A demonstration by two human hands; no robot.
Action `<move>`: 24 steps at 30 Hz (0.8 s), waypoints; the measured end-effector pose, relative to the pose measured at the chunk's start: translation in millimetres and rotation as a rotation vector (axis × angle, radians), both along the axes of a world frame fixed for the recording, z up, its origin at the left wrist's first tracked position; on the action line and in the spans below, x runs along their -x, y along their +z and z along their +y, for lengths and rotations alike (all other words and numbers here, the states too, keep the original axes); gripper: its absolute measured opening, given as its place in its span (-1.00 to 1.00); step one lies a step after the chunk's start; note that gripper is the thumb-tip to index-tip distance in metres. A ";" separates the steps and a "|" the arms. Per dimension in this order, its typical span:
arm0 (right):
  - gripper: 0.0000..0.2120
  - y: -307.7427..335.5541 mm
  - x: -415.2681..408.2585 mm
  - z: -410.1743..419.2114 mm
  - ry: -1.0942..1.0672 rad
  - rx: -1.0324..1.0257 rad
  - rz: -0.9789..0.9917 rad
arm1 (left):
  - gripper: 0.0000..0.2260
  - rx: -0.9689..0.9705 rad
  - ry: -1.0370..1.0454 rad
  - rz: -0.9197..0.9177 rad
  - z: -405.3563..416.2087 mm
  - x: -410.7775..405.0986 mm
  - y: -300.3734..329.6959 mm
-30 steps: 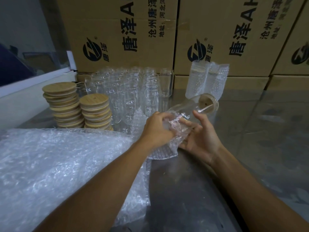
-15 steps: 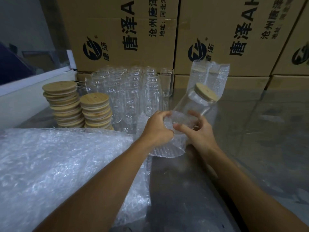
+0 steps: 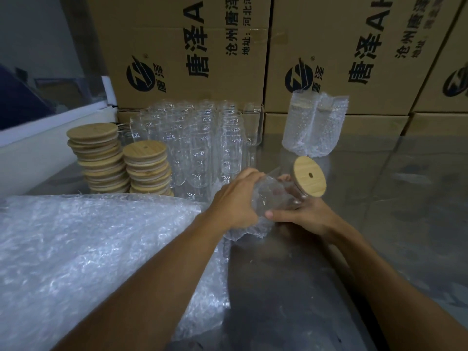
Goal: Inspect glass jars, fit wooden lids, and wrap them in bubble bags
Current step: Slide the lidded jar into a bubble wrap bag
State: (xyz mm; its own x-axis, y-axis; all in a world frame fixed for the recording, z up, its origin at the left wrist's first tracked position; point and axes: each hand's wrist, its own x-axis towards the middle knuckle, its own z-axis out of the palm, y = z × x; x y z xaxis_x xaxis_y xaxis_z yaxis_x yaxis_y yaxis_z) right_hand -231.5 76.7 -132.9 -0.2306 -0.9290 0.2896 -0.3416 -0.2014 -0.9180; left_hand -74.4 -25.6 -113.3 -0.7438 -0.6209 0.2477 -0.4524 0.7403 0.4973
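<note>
Both hands are working together on one glass jar (image 3: 281,196), which is lying almost on its side above the near middle of the metal table (image 3: 379,224), with its wooden lid (image 3: 310,179) already fitted and pointing to the far right. The left hand (image 3: 236,201) is gripping the bubble bag (image 3: 249,225) around the bottom part of the jar, and the right hand (image 3: 301,214) is holding the jar from below, with the thumb pressing on the glass near the mouth of the bag; I think this tilt is letting the bag slide up over the base. Most of the jar's body seems to be inside the bag, while the lid end is sticking out. At the near left a big sheet of bubble wrap (image 3: 88,262) is lying, probably as the supply of bags. At the far left two stacks of wooden lids (image 3: 121,160) are standing just beside the group of empty jars (image 3: 202,140), so every part is staying within easy reach. At the far right two wrapped jars (image 3: 314,127) are standing upright against the cardboard boxes (image 3: 329,46), apart from the unfinished ones.
</note>
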 end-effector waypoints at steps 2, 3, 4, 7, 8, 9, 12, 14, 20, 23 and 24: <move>-0.40 1.9 4.9 3.4 0.019 -0.024 0.017 | -0.18 0.037 -0.030 0.004 1.5 -0.6 1.9; -0.37 3.5 6.4 5.1 0.032 -0.037 0.031 | -0.17 0.049 -0.045 0.012 2.4 -0.6 2.4; -0.36 5.3 7.1 6.5 0.047 -0.050 0.049 | -0.17 0.058 -0.057 0.018 3.2 -0.7 2.7; -0.38 8.6 6.6 8.7 0.066 -0.076 0.098 | -0.18 0.078 -0.070 0.030 5.3 -0.8 2.3; -0.39 7.7 7.0 8.2 0.060 -0.069 0.108 | -0.19 0.074 -0.070 0.038 5.8 -0.7 2.3; -0.38 6.1 8.5 6.8 0.049 -0.060 0.108 | -0.19 0.063 -0.071 0.047 5.9 -0.7 2.6; -0.30 3.5 12.7 3.6 0.026 -0.049 0.066 | -0.18 0.012 -0.098 0.074 7.7 -1.2 4.6; -0.30 3.3 14.0 3.8 0.047 -0.058 0.072 | -0.17 0.024 -0.100 0.057 7.8 -1.2 4.5; -0.37 3.5 13.1 1.5 0.023 -0.026 0.081 | -0.23 0.020 -0.070 0.078 6.6 1.3 2.8; -0.39 2.6 7.0 -1.6 -0.073 0.027 0.059 | -0.40 0.044 0.008 0.152 8.1 2.9 2.4; -0.42 1.8 6.4 -2.3 -0.115 0.036 0.064 | -0.49 0.059 0.048 0.175 8.4 4.1 1.9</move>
State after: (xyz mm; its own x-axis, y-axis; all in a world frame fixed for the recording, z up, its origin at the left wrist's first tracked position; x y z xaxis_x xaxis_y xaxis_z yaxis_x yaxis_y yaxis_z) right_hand -237.9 74.4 -131.1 -0.3149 -0.8863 0.3396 -0.4221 -0.1897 -0.8865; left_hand -78.5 -17.1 -111.4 -0.6557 -0.6353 0.4080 -0.3984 0.7501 0.5278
